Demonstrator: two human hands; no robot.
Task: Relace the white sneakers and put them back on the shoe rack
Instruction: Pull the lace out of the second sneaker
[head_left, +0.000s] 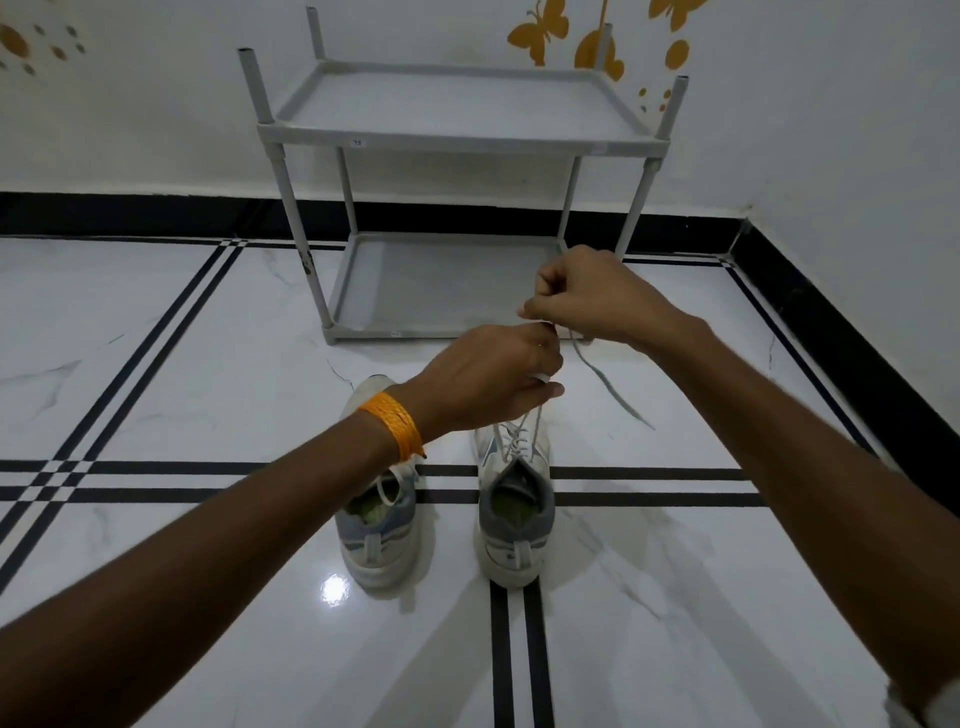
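Both hands, left hand (498, 374) and right hand (582, 296), are pinching the lace (608, 384) above the right sneaker (514, 499); pulling unevenly is risking one end slipping out.

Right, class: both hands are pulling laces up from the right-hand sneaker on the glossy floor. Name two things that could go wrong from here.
1. The left hand and right hand pull the lace upward; the right sneaker, unheld, may lift or tip.
2. The lace's loose end trails across the floor and could snag or slip out of the pinch, probably undoing some lacing.
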